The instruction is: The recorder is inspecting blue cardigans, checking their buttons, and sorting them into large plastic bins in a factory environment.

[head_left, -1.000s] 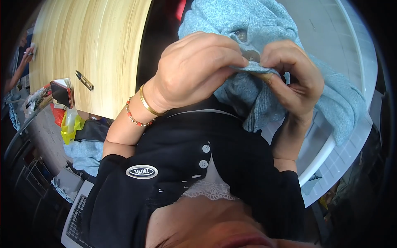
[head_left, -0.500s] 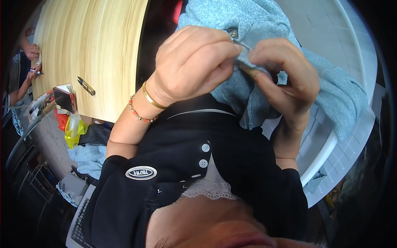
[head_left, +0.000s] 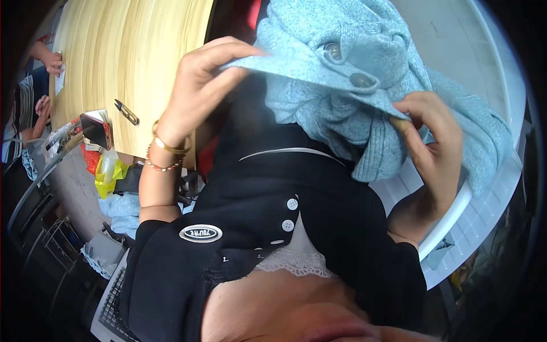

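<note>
A light blue knitted cardigan [head_left: 319, 114] lies bunched in front of me, partly over the edge of a white tub. Its button band is stretched between my hands, with two dark round buttons showing on it. My left hand [head_left: 199, 85], with a gold bangle and a beaded bracelet at the wrist, pinches one end of the band between thumb and fingers. At the other end, my right hand [head_left: 430, 137] grips the band's edge between thumb and forefinger, lower and to the right. Part of the cardigan's sleeve hangs beyond my right hand.
A wooden table [head_left: 154, 34] at the left bears a pen [head_left: 126, 112] and a phone [head_left: 97, 131]. Another person's hand [head_left: 52, 61] rests at its far left edge. The white tub [head_left: 456, 34] curves along the right. A keyboard [head_left: 111, 296] shows at lower left.
My hands, close together at the button band before, have moved apart. The left went left, the right moved right and down, drawing the band out straight. The other person's hands have shifted.
</note>
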`<action>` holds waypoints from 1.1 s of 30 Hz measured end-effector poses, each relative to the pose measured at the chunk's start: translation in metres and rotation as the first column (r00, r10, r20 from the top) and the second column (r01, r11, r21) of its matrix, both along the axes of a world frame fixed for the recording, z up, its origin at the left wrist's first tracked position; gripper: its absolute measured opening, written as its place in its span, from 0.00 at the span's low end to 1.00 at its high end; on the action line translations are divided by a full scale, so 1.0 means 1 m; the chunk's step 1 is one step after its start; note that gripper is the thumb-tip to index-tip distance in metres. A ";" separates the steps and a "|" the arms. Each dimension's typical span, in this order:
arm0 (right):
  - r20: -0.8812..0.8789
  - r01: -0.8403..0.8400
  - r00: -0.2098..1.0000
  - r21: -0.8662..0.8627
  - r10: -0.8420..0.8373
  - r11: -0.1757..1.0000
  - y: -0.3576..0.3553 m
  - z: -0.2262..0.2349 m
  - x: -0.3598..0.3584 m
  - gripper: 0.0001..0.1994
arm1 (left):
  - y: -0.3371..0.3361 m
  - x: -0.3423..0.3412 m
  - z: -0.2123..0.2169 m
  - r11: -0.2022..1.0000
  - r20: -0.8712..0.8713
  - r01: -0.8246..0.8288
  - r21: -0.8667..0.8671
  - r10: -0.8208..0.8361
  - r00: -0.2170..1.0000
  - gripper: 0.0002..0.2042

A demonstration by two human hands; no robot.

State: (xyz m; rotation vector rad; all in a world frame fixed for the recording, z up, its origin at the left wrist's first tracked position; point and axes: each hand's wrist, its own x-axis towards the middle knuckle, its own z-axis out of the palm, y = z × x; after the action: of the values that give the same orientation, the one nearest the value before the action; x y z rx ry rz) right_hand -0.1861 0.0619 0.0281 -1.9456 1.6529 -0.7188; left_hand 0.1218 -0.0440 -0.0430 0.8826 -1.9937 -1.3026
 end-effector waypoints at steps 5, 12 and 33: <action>0.185 0.148 0.963 0.236 -0.194 0.960 0.015 -0.016 -0.007 0.07 | -0.011 0.024 0.016 0.998 0.153 0.021 -0.054 -0.013 0.988 0.06; 0.337 0.370 0.811 0.338 -0.478 0.866 0.044 0.021 -0.016 0.05 | -0.022 0.025 0.037 0.841 -0.259 0.295 0.453 -0.192 0.946 0.10; -0.184 0.192 0.952 -0.272 -0.246 0.943 0.070 0.029 -0.033 0.13 | 0.015 -0.020 0.036 0.758 -0.552 0.219 0.615 0.215 0.805 0.09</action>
State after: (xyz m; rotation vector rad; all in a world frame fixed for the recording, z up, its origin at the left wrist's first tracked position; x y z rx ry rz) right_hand -0.2193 0.1323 0.0574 -2.0943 2.0214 -0.8642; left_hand 0.1021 -0.0292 -0.0075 0.6205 -1.0221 -2.0371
